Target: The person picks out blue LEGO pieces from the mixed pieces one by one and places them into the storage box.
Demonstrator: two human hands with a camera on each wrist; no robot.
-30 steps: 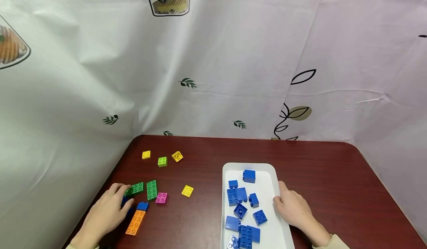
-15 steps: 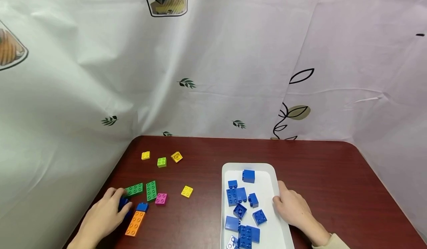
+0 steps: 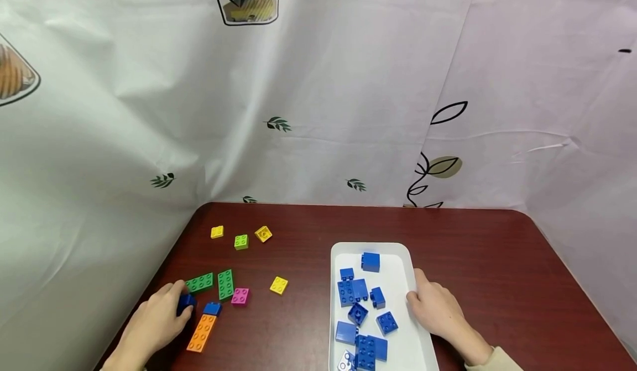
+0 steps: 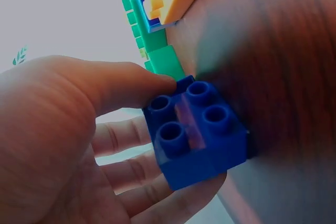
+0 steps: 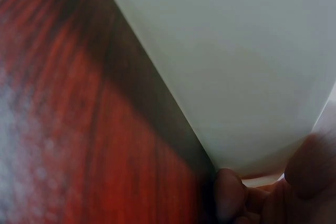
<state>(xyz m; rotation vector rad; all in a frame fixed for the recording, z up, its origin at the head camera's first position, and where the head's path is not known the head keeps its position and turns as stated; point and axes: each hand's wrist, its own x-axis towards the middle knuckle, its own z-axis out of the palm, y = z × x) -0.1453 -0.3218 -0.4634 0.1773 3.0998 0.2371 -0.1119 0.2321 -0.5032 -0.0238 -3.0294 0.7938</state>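
A blue building brick [image 4: 215, 145] with studs on top is pinched between the thumb and fingers of my left hand [image 3: 154, 321], low at the table's left side. In the head view only part of that brick [image 3: 186, 301] shows past the fingers. Right of this hand lies an orange brick [image 3: 201, 333] with a small blue brick [image 3: 212, 308] at its far end. Two green bricks [image 3: 226, 285] lie just beyond. My right hand [image 3: 440, 311] grips the right edge of a white tray [image 3: 413, 343], thumb over the rim. Several blue bricks [image 3: 366, 353] lie in the tray.
A pink brick [image 3: 240, 297] and a yellow brick [image 3: 279, 285] lie between the left hand and the tray. Farther back are a lime brick [image 3: 241, 242] and two more yellow bricks [image 3: 264, 234]. A patterned white cloth [image 3: 318, 83] hangs behind the brown table [image 3: 473, 249].
My left hand has drawn slightly back from the green brick, and its fingers have closed on the blue brick, which shows more now. The right hand and tray stay in place.
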